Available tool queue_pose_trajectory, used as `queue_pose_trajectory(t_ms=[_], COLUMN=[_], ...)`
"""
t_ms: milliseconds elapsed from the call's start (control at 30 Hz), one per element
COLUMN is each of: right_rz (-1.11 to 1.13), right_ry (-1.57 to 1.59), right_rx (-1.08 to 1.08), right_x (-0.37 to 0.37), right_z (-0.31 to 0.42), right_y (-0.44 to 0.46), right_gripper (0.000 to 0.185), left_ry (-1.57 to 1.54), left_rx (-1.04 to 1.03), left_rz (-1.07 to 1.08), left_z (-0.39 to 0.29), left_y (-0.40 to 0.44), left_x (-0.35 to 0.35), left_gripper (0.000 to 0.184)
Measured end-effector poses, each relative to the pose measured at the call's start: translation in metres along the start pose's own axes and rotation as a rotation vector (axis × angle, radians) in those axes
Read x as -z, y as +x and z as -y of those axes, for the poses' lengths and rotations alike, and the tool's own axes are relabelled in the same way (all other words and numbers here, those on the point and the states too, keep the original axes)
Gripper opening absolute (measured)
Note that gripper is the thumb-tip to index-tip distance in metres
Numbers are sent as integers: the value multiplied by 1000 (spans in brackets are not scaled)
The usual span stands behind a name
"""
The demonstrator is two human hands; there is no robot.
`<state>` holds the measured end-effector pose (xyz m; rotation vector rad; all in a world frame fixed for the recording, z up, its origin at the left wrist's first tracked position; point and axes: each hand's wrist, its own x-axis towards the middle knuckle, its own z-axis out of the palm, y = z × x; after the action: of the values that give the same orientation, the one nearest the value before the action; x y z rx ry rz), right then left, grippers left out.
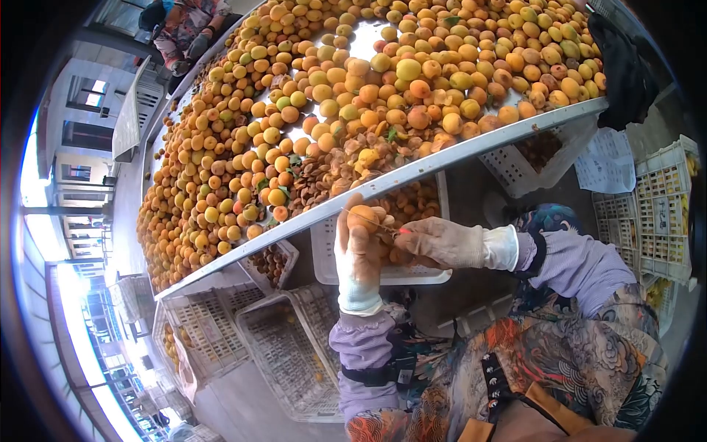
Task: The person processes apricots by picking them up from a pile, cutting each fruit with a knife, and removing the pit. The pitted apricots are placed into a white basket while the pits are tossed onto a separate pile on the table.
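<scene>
My left hand (359,258), in a stained white glove, is closed around an orange apricot (361,218) just below the table's front edge. In my gloved right hand (451,243) is a small thin tool with a red part (403,230), pointing toward the fruit. The tool's exact kind is too small to make out. Beneath both hands sits a white crate (325,254) with orange fruit pieces inside, partly hidden by the hands. On the table above, brown apricot pits (317,180) lie heaped near the metal edge (412,175).
Many whole apricots (221,155) cover the sloping table. Plastic crates stand below: an open one (283,353) at lower left, stacked ones (655,214) at right. A black cloth (622,70) hangs over the table's right corner. Another person (193,33) is at the far left side.
</scene>
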<state>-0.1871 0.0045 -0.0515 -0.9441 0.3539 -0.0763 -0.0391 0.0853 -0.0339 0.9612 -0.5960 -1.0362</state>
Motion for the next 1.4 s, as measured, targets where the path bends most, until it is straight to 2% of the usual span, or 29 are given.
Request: queue_pose_trajectory(t_ms=[33,100,133,200,233,300,367,400,433,500,633,733,800,867,933,1033,1067,1133,1200,1233,1400], right_rz=[-1,-29,-34,-182,-182,-66,-79,-92,-93,-60,-54,-139,-128,-104,-86,-49,-89,-132,-119,-103,-126], right_ry=[3,-200,-199,-390,-392,20,2,-15,-12,-146,-128,-169,-93,-72,-51,-78,-86,-91,-12,-117,34], right_rx=[0,191,193,379,379,122,54,-19,-24,-28,47,84,-162,-131,-98,-35,-97,-153,-159,-41,-202], right_x=[-1,-6,-7,-6,-4,-3,-3,-4,-4,-5,-8,-9,-11,-11,-9,-10,-14,-21,-24,-25,-16], right_z=[0,-1,-3,-10,-12,-10,-3,2,6,14,6,5,16,15,12,9,10,10,9,10,9], right_y=[-1,-2,1,7,8,10,6,3,0,-2,1,3,-2,0,2,4,2,0,-2,-2,2], right_gripper=[30,26,26,36,36,25,26,27,27,47,48,47,46,46,46,48,48,48,48,48,48], left_ry=[-43,-208,-207,-348,-378,-380,-385,-269,-154,-149,-223,-184,-191,-197,-144,-135,-132,-391,-418,-372,-245], left_rx=[46,181,184,211,274,269,273,193,112,133,227,292,276,266,148,164,159,220,242,246,239], left_rz=[-1,2,7,-10,-61,-67,-75,-69,-63,-67,-82,-152,-139,-131,-95,-104,-101,-81,-105,-107,-188], left_z=[4,15,20,27,21,18,19,21,22,27,22,18,22,24,17,17,21,29,29,24,26], left_y=[0,1,1,1,0,1,4,5,5,3,0,4,6,3,1,5,4,3,2,2,7], left_x=[1,5,3,-2,-5,-4,-1,2,4,7,0,-4,1,4,-6,2,5,7,3,-3,2], left_gripper=[60,64,64,63,61,60,60,59,58,57,57,58,58,57,56,56,56,57,58,58,61])
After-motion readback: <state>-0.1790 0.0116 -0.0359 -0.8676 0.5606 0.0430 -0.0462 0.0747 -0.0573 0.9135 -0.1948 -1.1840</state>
